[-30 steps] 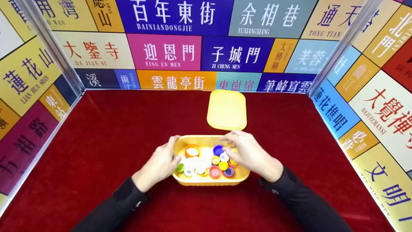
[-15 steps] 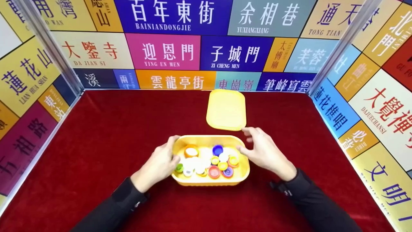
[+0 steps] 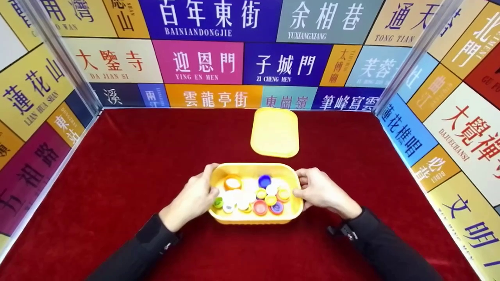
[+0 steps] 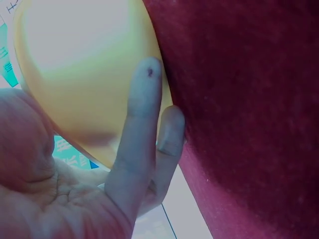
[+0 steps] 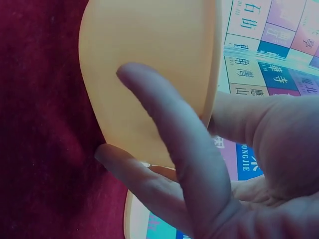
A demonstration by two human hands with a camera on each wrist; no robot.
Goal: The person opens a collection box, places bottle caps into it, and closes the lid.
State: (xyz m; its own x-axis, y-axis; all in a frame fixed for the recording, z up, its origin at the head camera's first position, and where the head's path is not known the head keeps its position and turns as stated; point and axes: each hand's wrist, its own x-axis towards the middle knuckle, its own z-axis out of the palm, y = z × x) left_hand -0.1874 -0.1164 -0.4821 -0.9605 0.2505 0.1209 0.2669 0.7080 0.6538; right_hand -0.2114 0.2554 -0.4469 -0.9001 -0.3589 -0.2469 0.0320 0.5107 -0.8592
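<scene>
A yellow plastic box (image 3: 256,221) stands lidless on the dark red cloth in the head view. Small round pieces that look like bottle caps lie inside: a blue one (image 3: 264,181), a red one (image 3: 260,207), an orange one (image 3: 233,182), a green one (image 3: 218,202), and several white and yellow ones, the white partly washed out by glare. My left hand (image 3: 194,197) grips the box's left end, thumb over the rim. At the right end my right hand (image 3: 326,191) holds the box likewise. Both wrist views show fingers (image 4: 142,119) (image 5: 174,124) against the outer end walls.
Behind the box lies a flat yellow lid (image 3: 275,132). The red cloth (image 3: 164,140) covers the table. Panels printed with large characters (image 3: 203,62) wall off the back and both sides, with metal posts (image 3: 420,54) at the corners.
My right hand has moved from above the box's contents out past its right end, then taken hold of that end. My left hand keeps its grip; the box stays about where it was.
</scene>
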